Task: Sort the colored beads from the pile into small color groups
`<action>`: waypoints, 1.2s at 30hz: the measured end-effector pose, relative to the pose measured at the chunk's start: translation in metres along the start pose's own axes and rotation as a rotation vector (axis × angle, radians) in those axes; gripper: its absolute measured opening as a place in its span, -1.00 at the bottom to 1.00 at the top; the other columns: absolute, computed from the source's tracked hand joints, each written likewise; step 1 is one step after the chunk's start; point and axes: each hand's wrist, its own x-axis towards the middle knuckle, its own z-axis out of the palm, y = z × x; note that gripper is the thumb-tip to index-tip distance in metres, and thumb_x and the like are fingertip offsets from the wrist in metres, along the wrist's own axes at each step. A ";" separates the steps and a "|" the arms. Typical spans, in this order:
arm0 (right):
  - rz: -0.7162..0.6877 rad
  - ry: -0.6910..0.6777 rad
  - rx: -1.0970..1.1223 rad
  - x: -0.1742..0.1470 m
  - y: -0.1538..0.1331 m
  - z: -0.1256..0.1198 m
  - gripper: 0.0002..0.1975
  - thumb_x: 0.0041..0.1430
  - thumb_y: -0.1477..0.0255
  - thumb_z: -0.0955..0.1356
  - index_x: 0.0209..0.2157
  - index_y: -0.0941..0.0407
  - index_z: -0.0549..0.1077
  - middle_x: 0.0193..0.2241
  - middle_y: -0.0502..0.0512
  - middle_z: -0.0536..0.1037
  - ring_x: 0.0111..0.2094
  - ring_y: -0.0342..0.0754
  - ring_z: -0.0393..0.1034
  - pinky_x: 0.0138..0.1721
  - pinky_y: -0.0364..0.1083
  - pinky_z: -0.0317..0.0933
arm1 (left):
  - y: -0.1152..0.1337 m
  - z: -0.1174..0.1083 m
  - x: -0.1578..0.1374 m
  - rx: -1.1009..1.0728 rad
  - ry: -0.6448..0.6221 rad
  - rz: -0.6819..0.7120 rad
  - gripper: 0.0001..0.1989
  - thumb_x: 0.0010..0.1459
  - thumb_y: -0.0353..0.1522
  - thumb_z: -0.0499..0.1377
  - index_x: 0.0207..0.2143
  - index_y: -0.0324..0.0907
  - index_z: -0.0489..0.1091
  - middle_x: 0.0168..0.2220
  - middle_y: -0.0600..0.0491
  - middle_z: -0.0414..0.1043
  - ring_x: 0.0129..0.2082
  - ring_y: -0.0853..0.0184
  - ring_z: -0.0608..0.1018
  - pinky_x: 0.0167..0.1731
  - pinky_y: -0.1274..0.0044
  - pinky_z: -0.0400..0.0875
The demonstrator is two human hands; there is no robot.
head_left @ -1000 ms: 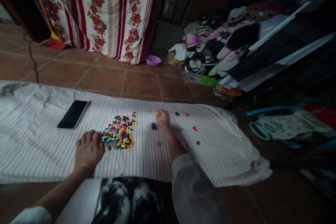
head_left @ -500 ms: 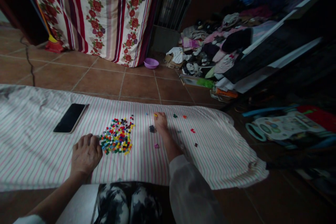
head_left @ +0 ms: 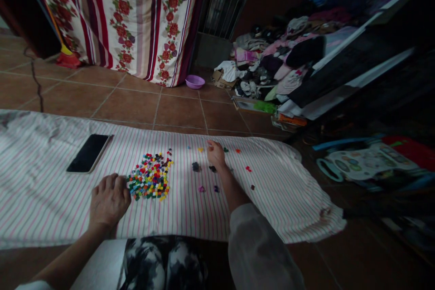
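A heap of small multicoloured cubes (head_left: pixel 149 176) lies on the striped cloth (head_left: pixel 176 217). My left hand (head_left: pixel 110 197) rests palm down at the heap's left edge, its fingers loosely bent on the cloth. Over the cloth to the right, my right hand (head_left: pixel 215 153) is closed with fingertips together; anything between them is too small to make out. Around it sit little same-coloured groups: yellow cubes (head_left: pixel 200 149), dark grey cubes (head_left: pixel 195 166), black cubes (head_left: pixel 212 169), green cubes (head_left: pixel 226 149), pink cubes (head_left: pixel 201 189), purple cubes (head_left: pixel 216 188) and red cubes (head_left: pixel 248 169).
A dark-screened phone (head_left: pixel 89 153) lies left of the heap. Orange cubes (head_left: pixel 238 150) and a brown cube (head_left: pixel 253 187) are farther right. Beyond the cloth are a purple basin (head_left: pixel 195 82), a floral curtain (head_left: pixel 142 22) and a pile of clothes (head_left: pixel 272 63).
My right hand has shifted slightly right, away from the yellow cubes, uncovering them and the black and purple groups. My left hand stays beside the heap.
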 end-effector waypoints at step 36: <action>0.174 0.066 -0.298 0.007 0.126 -0.075 -0.66 0.14 0.39 0.31 -0.05 0.13 0.49 -0.14 0.21 0.46 -0.19 -0.03 0.39 -0.10 -0.10 0.22 | 0.003 -0.003 0.000 0.009 -0.013 -0.017 -0.71 0.17 -0.33 -0.07 -0.15 -0.21 0.35 -0.02 -0.17 0.35 -0.02 0.05 0.38 -0.17 0.28 0.27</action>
